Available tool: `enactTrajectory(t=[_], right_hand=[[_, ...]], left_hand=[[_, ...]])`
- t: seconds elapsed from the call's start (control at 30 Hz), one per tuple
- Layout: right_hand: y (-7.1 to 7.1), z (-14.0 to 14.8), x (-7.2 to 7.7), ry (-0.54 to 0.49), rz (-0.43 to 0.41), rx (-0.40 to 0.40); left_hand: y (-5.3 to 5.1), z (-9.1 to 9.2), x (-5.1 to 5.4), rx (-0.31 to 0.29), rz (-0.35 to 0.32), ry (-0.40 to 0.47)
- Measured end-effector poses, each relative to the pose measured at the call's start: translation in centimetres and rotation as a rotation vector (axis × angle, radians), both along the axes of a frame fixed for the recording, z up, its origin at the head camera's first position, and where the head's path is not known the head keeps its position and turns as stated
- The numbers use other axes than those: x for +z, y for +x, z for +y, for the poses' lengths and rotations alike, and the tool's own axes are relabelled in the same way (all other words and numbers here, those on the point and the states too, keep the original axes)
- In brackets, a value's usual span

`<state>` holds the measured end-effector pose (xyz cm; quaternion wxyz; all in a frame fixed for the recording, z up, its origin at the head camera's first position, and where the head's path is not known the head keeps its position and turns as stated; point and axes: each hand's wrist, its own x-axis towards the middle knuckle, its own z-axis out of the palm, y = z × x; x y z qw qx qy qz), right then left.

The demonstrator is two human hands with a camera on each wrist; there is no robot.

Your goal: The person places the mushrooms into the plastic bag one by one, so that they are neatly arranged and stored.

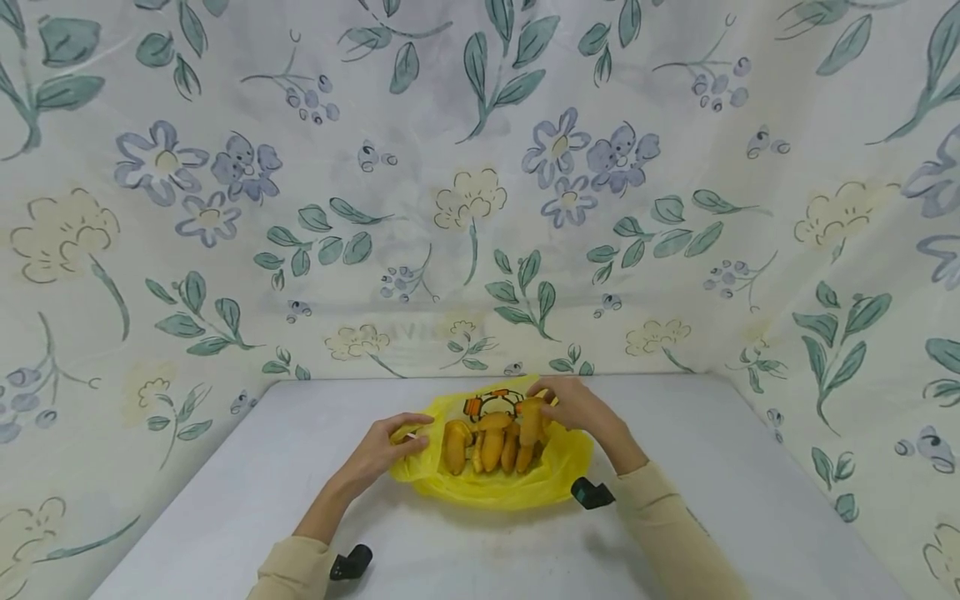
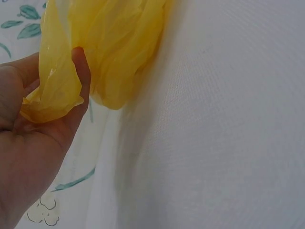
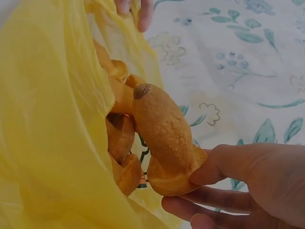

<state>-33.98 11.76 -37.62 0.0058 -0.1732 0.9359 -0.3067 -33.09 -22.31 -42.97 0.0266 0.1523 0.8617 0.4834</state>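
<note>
A yellow plastic bag lies opened on the table with several orange-brown mushrooms in it. My left hand holds the bag's left edge; in the left wrist view the thin plastic hangs between thumb and fingers. At the bag's right side my right hand pinches one mushroom by its cap, thumb on one side and fingers on the other. That mushroom's thick stem points away from the hand and ends in a dark tip. Bag folds partly hide the other mushrooms in the right wrist view.
The white table extends around the bag. A floral curtain stands behind it and at both sides. Dark wrist-worn devices show near the left wrist and the right wrist.
</note>
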Motion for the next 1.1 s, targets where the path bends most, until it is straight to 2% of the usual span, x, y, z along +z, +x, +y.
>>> enactTrajectory(t=[0.3,0.67,1.1], right_hand=[[-0.2,-0.6,-0.4,-0.009,-0.017,0.002],[-0.6,-1.3,-0.6,-0.003,0.042,-0.014],[-0.6,-1.8,-1.0,0.041,0.075,-0.012]], left_hand=[[0.1,0.1,0.1,0.010,-0.015,0.008],[0.2,0.2,0.3,0.012,-0.022,0.022],[-0.1,0.1,0.0,0.010,-0.012,0.014]])
